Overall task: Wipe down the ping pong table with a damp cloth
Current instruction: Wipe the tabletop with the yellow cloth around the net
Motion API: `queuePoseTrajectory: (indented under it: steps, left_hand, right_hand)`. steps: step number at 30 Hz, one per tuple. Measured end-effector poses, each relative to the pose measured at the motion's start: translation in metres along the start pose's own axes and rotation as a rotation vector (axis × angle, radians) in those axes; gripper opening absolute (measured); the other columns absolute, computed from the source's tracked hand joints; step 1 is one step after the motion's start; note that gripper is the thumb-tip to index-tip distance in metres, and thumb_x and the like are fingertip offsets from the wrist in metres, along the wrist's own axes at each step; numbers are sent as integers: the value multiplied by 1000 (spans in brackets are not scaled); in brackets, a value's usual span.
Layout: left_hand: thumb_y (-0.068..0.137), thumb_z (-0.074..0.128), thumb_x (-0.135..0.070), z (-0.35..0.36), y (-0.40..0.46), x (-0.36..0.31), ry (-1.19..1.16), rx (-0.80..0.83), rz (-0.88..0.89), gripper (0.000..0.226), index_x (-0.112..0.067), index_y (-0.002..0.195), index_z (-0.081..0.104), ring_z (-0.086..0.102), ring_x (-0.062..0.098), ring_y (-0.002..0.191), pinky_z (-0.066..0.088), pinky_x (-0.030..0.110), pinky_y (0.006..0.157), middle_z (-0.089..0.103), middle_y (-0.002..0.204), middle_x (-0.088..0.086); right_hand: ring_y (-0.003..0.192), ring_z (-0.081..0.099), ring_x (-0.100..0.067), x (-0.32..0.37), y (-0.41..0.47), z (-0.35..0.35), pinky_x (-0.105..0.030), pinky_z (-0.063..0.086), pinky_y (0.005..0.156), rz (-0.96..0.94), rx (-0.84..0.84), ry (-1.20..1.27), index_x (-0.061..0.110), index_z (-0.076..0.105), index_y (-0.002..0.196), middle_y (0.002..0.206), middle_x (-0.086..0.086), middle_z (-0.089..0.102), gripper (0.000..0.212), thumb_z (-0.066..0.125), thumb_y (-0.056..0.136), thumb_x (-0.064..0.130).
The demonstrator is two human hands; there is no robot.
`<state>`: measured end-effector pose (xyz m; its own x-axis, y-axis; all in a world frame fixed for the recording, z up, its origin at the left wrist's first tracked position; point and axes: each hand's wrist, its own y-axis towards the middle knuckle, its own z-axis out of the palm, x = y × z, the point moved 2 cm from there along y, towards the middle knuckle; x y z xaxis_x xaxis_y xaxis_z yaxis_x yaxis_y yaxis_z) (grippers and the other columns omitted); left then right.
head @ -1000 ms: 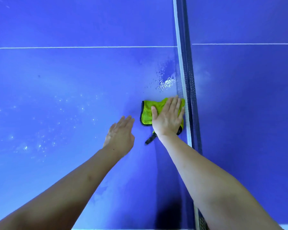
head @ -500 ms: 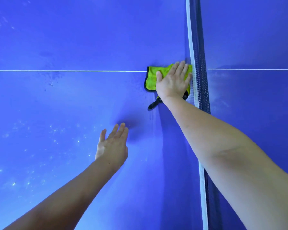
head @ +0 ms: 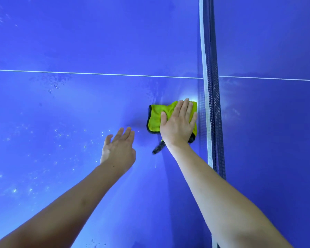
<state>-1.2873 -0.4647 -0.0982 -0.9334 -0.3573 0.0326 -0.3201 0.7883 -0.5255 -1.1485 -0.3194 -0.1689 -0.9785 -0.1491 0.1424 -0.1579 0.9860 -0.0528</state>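
Moved: your right hand (head: 177, 122) brings cloth (head: 155, 120) back from centre line (head: 97, 74), flat-fingered, beside net (head: 210, 104). Left hand (head: 119, 149) open, idle. Keep even pressure; overlap strokes.

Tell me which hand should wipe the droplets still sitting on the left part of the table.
Right, probably. The right hand already presses flat on the green cloth beside the net; the left hand holds nothing. The droplets lie just left of it.

The single head camera looks steeply down from close above the table (head: 79, 42). It faces forward along the net (head: 210, 86), at right of centre.
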Motion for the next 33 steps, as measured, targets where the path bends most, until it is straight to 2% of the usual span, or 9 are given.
queuePoseTrajectory:
  steps: [3, 8, 14, 20, 24, 33]
  left_hand:
    - [98, 36, -21, 1, -1, 8, -15, -14, -42, 60, -23, 155, 20, 0, 11, 153, 9, 41, 122, 9, 166, -11]
    - [99, 34, -21, 6, -15, 24, 21, -33, -50, 61, -24, 156, 15, -5, 12, 153, 5, 40, 122, 6, 166, -11]
    - [99, 37, -28, 12, -38, 37, 42, -51, -70, 62, -24, 156, 15, 3, 18, 153, 13, 39, 121, 5, 166, -1]
    - [98, 36, -27, 25, -76, 45, 24, -104, -36, 67, -19, 158, 8, 4, 22, 153, 18, 37, 120, -3, 165, 7]
    - [99, 37, -27, 42, -100, 56, 17, -75, -8, 65, -20, 158, 11, 4, 21, 153, 18, 38, 121, -1, 166, 4]
    - [98, 39, -27, 78, -171, 97, -23, -28, 98, 63, -21, 157, 17, 10, 21, 152, 20, 40, 119, 8, 166, 4]
  right_hand:
    - [162, 13, -32, 23, 47, -1, -55, 10, 129, -21, 3, 23, -1, 25, 163, 172, -19, 20, 85, 32, 105, 61]
    - [162, 5, -34, 73, 120, -1, -57, 3, 130, -49, 80, 34, 0, 18, 165, 174, -19, 11, 87, 30, 105, 62]
    - [162, 7, -31, 66, 96, -1, -56, 6, 130, -113, 66, 22, 3, 16, 166, 175, -17, 11, 87, 29, 105, 63]
    - [161, 16, -31, 53, -4, 5, -55, 12, 129, -145, 16, 38, 3, 26, 164, 172, -16, 23, 87, 29, 103, 64]
    - [160, 21, -32, 35, -87, 8, -55, 15, 129, -151, 3, 41, 3, 32, 162, 170, -16, 29, 86, 30, 101, 64]
    - [160, 21, -31, 26, -304, 14, -56, 17, 128, -58, 50, -5, 4, 30, 163, 171, -15, 27, 84, 33, 102, 62]
